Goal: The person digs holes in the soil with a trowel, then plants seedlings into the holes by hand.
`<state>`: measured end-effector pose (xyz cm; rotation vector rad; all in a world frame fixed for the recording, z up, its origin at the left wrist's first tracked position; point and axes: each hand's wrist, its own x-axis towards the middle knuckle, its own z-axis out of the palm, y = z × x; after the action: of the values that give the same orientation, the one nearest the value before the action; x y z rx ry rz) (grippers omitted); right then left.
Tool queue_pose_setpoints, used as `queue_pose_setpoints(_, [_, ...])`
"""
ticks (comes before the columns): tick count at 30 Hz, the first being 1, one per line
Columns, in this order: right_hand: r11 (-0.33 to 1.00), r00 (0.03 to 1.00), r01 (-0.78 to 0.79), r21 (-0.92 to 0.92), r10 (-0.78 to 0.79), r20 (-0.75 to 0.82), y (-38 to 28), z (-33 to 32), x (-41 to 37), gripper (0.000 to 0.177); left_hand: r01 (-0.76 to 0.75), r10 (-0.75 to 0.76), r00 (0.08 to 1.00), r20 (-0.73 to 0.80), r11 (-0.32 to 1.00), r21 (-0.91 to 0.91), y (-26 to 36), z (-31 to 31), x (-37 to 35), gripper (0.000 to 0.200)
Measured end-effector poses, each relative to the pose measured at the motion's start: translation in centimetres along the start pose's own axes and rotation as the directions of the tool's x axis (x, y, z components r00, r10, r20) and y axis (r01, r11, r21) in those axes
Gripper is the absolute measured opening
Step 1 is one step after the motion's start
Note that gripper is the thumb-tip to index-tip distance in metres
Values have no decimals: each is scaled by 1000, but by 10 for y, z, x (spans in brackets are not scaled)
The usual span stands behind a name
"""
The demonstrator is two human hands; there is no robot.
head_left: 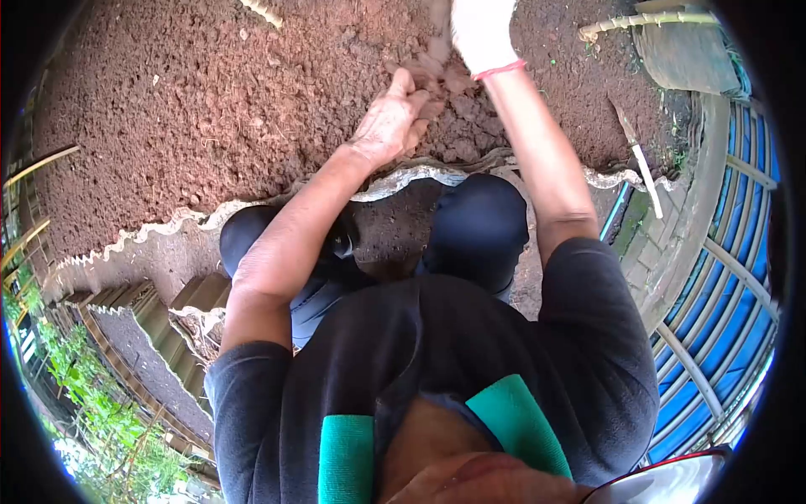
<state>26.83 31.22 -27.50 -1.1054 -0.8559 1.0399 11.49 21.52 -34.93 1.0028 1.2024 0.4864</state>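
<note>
In the head view, two hands work over one bed of reddish soil. The left hand is bare, its fingers bent and slightly apart, touching the loose soil; their tips blur into it. The right hand wears a white glove with one red cuff; washed out by glare and cut off by the top edge, its fingers cannot be read. One knife lies well apart, right of both hands. Two knees are near one wavy-edged sheet.
</note>
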Motion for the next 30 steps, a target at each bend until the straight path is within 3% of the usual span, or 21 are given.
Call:
queue_pose_setpoints(2, [983, 982, 150, 106, -161, 103, -65, 11, -3, 15, -50, 52, 999, 9, 989, -136, 2, -14, 13, 27])
queue_pose_setpoints(3, [878, 867, 440, 189, -470, 163, -82, 11, 11, 14, -304, 299, 952, 56, 948, 97, -15, -39, 30, 24])
queue_pose_setpoints(4, [685, 661, 670, 288, -726, 189, -87, 9, 19, 15, -343, 355, 934, -25, 917, 205, -6, -46, 21, 18])
queue_pose_setpoints(6, [836, 897, 236, 495, -384, 221, -51, -13, -4, 30, -297, 439, 881, -178, 804, 514, 8, -62, 10, 13])
queue_pose_setpoints(7, [916, 892, 305, 261, -371, 258, -1, -19, -14, 23, -255, 441, 872, -211, 778, 574, 8, -69, 10, 16])
queue_pose_setpoints(9, [883, 893, 406, -237, -327, 311, 61, -13, -33, 15, -141, 383, 891, -244, 744, 653, 5, -81, 4, 18])
queue_pose_setpoints(10, [997, 985, -50, -50, 58, 163, 65, -11, -46, 15, -114, 365, 892, -266, 752, 650, -1, -77, -3, 19])
queue_pose_setpoints(11, [876, 901, 413, -248, -352, 255, 63, -15, -29, 14, -95, 356, 882, -308, 775, 624, 1, -79, 1, 21])
queue_pose_setpoints(13, [967, 922, 140, 211, -205, 328, -16, 7, -45, 15, -41, 299, 863, -407, 845, 534, 1, -82, -1, 26])
queue_pose_setpoints(15, [869, 818, 491, 60, -483, 313, -17, 13, -40, 26, -75, 413, 799, -437, 790, 609, -6, -97, 9, 29])
queue_pose_setpoints(17, [805, 788, 558, -204, -437, 433, 21, 11, -43, 16, -50, 514, 744, -426, 679, 732, -5, -107, 14, 34])
queue_pose_setpoints(18, [977, 956, 209, -40, -196, 219, 64, 19, -47, 13, -17, 559, 729, -396, 593, 805, 0, -106, 12, 38])
queue_pose_setpoints(20, [962, 907, 271, -30, -244, 344, 13, 10, -33, 13, -24, 546, 757, -358, 571, 820, 12, -85, -1, 43])
queue_pose_setpoints(21, [818, 784, 561, -126, -475, 400, -8, -12, -20, 16, -149, 571, 767, -293, 603, 784, 9, -78, -7, 48])
queue_pose_setpoints(22, [581, 604, 789, -202, -672, 427, -29, -33, -7, 22, -191, 560, 817, -136, 486, 853, 2, -69, -21, 46])
queue_pose_setpoints(23, [806, 739, 581, 113, -580, 343, -68, -56, -4, 36, -269, 551, 834, 35, 351, 897, 4, -62, -26, 44])
queue_pose_setpoints(24, [831, 785, 495, 254, -553, 280, -86, -63, -3, 44, -362, 538, 818, 206, 202, 910, 8, -57, -22, 42])
queue_pose_setpoints(25, [818, 825, 413, 400, -522, 216, -105, -67, -3, 53, -350, 590, 769, 245, 67, 934, 0, -52, -19, 40])
queue_pose_setpoints(27, [724, 749, 609, 325, -659, 63, -116, -47, 2, 52, -307, 574, 795, 197, 100, 947, -6, -52, -14, 40])
queue_pose_setpoints(29, [624, 664, 715, -314, -747, 27, -101, -56, 36, 31, -262, 589, 802, 100, 196, 945, -2, -52, -7, 39])
queue_pose_setpoints(30, [739, 765, 608, -290, -643, -32, -45, -83, 53, 27, -238, 601, 798, 52, 234, 943, 4, -52, -6, 38])
